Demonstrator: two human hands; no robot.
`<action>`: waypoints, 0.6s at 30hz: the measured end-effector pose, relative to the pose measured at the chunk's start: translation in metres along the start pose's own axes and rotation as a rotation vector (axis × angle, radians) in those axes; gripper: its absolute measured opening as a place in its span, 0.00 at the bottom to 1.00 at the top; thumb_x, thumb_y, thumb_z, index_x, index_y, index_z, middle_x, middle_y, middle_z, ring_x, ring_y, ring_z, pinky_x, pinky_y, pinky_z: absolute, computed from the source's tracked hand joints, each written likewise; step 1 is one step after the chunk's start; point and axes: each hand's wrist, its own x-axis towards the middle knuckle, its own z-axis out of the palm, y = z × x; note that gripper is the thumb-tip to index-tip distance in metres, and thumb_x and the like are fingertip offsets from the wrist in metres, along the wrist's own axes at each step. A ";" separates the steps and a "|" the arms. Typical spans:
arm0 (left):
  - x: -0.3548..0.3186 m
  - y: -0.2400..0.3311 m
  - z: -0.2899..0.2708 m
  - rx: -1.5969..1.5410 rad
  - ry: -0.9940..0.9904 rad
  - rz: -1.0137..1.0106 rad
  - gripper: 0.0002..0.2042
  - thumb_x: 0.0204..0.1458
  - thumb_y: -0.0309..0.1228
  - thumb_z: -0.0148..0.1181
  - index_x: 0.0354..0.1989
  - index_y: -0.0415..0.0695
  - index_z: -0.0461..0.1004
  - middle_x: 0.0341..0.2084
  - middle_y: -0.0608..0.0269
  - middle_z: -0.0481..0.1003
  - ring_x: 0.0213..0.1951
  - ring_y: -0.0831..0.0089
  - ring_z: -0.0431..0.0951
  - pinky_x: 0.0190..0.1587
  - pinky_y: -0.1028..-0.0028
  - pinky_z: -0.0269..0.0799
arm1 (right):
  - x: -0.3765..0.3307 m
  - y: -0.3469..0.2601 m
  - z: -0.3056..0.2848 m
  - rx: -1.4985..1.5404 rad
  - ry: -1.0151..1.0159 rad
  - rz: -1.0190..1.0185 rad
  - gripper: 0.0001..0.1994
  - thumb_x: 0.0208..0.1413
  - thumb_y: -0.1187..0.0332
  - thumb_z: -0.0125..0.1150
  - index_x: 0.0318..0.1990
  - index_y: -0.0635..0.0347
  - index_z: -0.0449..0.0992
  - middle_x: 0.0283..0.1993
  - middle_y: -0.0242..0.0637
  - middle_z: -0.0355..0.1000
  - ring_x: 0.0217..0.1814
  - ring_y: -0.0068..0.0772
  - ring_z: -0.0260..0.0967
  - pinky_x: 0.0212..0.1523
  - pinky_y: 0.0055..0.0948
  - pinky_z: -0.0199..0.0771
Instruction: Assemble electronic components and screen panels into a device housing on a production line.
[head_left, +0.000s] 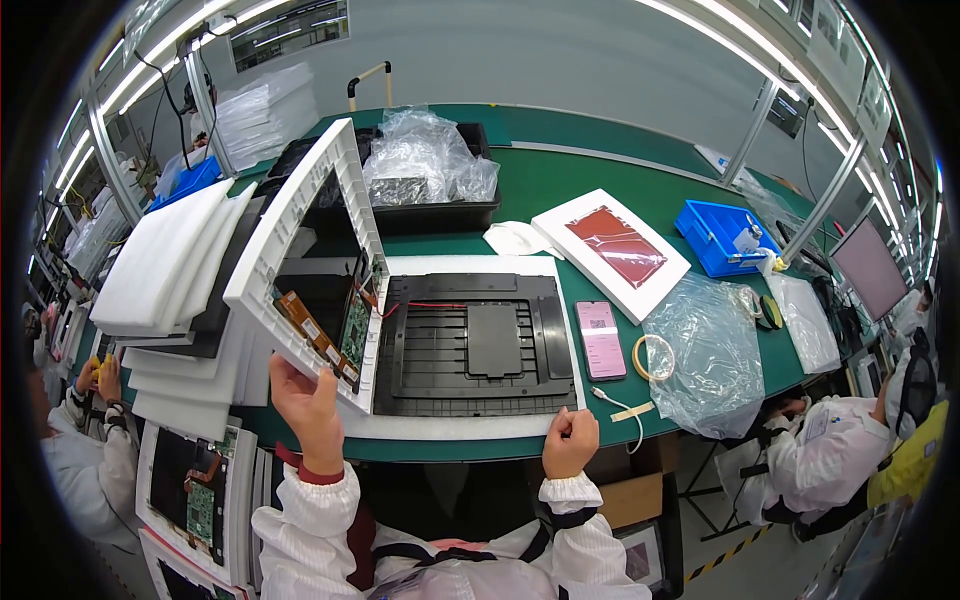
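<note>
A black tray (440, 212) at the back of the green worktop (560, 180) holds crumpled clear plastic bags (420, 155) over some dark parts that cannot be made out. To the right a blue bin (712, 225) carries small white items and a bottle-like piece near its right wall. A loose clear bag (705, 350) lies in front of it, its contents not clear.

The left hand (305, 405) lifts a white display frame (300, 250) by its lower edge, fingers clamped around that edge with the thumb on the near side. The frame stands tilted up on its side, its long axis running from the hand up and away toward the back, its inner face turned right so the green circuit boards (355, 325) and orange flex strips (300, 322) show. A thin red wire (425, 305) runs from it to the black back cover (478, 345), which lies flat on a white foam sheet (450, 425) just to the frame's right.

The right hand (570, 440) rests at the near edge of the foam sheet, fingers curled together into a loose fist, holding nothing that can be seen.

A pink-screened phone (600, 340) lies right of the cover, a roll of tape (655, 357) beside it, and a white cable (625, 410) nearby. Behind sits a white panel with red film (612, 248). Stacked white foam sheets (165, 270) crowd the left side, close against the raised frame.
</note>
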 end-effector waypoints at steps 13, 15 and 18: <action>0.001 -0.009 -0.008 -0.055 -0.032 -0.003 0.19 0.45 0.12 0.49 0.48 0.38 0.62 0.42 0.62 0.67 0.43 0.75 0.68 0.52 0.75 0.60 | 0.000 0.003 0.001 -0.003 0.006 0.002 0.17 0.42 0.81 0.60 0.17 0.59 0.55 0.17 0.37 0.53 0.19 0.42 0.53 0.23 0.36 0.52; 0.000 -0.009 -0.007 -0.057 -0.025 -0.008 0.19 0.45 0.12 0.49 0.48 0.38 0.62 0.42 0.62 0.67 0.44 0.75 0.68 0.52 0.75 0.60 | 0.000 0.004 0.001 0.002 0.007 0.007 0.17 0.42 0.81 0.59 0.17 0.59 0.55 0.17 0.37 0.53 0.19 0.42 0.53 0.23 0.36 0.51; 0.000 -0.007 -0.006 -0.052 -0.023 -0.013 0.19 0.45 0.13 0.49 0.48 0.38 0.62 0.42 0.62 0.67 0.44 0.75 0.68 0.52 0.75 0.61 | 0.001 0.003 0.001 0.000 0.009 0.002 0.17 0.42 0.81 0.59 0.17 0.59 0.54 0.17 0.37 0.53 0.19 0.42 0.53 0.23 0.37 0.51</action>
